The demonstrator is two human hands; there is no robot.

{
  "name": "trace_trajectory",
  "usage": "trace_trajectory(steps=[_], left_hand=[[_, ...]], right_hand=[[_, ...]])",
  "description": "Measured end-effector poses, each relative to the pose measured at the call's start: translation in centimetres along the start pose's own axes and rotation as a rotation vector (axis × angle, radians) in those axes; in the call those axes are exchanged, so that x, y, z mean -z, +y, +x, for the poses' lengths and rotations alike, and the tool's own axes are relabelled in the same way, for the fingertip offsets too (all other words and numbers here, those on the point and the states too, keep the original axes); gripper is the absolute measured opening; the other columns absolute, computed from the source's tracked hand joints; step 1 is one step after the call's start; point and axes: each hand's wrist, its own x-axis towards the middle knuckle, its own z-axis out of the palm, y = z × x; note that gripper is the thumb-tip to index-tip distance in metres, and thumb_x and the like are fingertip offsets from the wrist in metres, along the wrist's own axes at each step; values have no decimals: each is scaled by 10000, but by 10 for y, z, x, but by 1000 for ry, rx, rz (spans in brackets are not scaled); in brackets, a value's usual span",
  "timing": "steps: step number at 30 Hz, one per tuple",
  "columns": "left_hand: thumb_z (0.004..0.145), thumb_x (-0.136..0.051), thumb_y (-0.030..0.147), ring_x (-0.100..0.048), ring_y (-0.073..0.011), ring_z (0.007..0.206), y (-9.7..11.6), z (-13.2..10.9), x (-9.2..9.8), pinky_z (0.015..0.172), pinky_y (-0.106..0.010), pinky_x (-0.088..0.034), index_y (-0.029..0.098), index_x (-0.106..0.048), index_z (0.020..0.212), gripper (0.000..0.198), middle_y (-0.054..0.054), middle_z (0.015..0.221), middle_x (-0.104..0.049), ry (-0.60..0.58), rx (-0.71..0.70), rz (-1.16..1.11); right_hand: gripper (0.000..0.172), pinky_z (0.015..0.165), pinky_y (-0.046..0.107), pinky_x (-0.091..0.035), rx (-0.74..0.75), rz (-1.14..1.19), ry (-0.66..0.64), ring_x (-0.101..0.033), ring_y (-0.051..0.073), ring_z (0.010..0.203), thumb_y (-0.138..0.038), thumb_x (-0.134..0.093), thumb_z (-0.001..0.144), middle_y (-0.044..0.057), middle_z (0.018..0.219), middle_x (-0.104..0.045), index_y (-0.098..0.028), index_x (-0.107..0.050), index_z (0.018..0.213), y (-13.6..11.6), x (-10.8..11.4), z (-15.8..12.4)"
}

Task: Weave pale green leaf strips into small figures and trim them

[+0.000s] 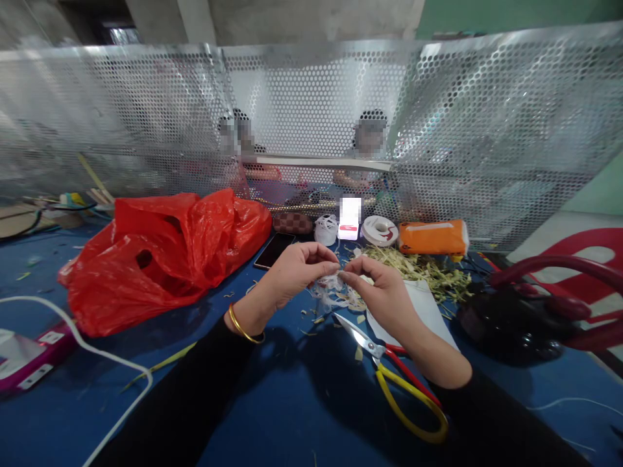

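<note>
My left hand (296,269), with a gold bangle at the wrist, is closed, thumb and index finger pressed together at mid-table. Close on its right, my right hand (379,292) is pinched in the same way. What sits between the fingertips is too small to make out. Wispy white thread (331,292) lies or hangs just below them. Scissors (372,349) with one red and one yellow handle rest on the blue table (282,402), under and beside my right forearm. A white sheet (423,305) is partly hidden by my right hand.
At left are a red plastic bag (170,259), a power strip (43,357) and a white cable. Behind my hands stand a dark phone (275,250), a lit phone (349,217), a ribbon spool (379,231) and an orange pack (433,238). Dry plant strips (428,275) and a dark kettle (520,324) are right.
</note>
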Motion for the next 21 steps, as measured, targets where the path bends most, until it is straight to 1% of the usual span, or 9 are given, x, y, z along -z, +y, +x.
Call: trace_trajectory(steps=[4,7,9,12,15,17,19,21], left_hand=[[711,-709,246,-496,-80,553,2,-1,5,491,-197,-354,158,-658,809,141,26,661,-597,-85,5,22],[694,-710,214,-505,-84,565,4,-2,6,527,-202,-378,152,-673,769,104,25,635,-603,-101,-7,65],[693,-705,215,-519,-90,578,5,-3,7,556,-211,-396,145,-688,746,90,15,641,-617,-99,-10,97],[698,-697,231,-514,-93,570,6,-3,9,554,-215,-392,143,-700,741,98,9,641,-620,-83,-16,124],[708,-686,237,-494,-88,557,6,-2,11,534,-207,-371,143,-693,727,96,18,616,-596,-47,-20,126],[713,-678,235,-492,-89,554,4,-1,10,528,-207,-362,141,-687,709,94,20,602,-589,-38,-21,145],[717,-674,239,-487,-89,549,2,0,8,521,-209,-354,143,-682,699,98,22,592,-585,-32,-31,169],[722,-674,246,-480,-86,545,1,0,6,524,-211,-352,146,-680,701,102,28,587,-576,-33,-45,168]], right_hand=[[112,627,283,-394,46,-46,32,-544,178,663,-280,-587,816,4,695,-628,-224,-608,721,-2,2,-1],[96,649,292,-405,74,-66,64,-553,185,680,-267,-578,814,11,714,-635,-225,-610,734,-3,4,-1],[98,659,295,-403,65,-48,109,-542,181,680,-266,-582,808,8,708,-622,-220,-606,725,-2,5,-1],[114,633,284,-387,-43,110,146,-501,160,652,-286,-608,793,-8,673,-569,-211,-592,709,1,5,1],[121,608,268,-385,-186,404,116,-483,144,634,-286,-638,765,-18,660,-534,-208,-578,695,5,3,3],[121,622,268,-405,-241,557,93,-500,147,647,-289,-651,748,-13,672,-542,-212,-575,695,6,0,4],[131,633,273,-421,-273,625,65,-520,153,663,-328,-659,747,-5,697,-570,-217,-591,731,6,-2,3],[154,627,270,-419,-274,598,27,-520,148,659,-355,-677,741,-4,711,-592,-215,-617,762,5,-4,3]])
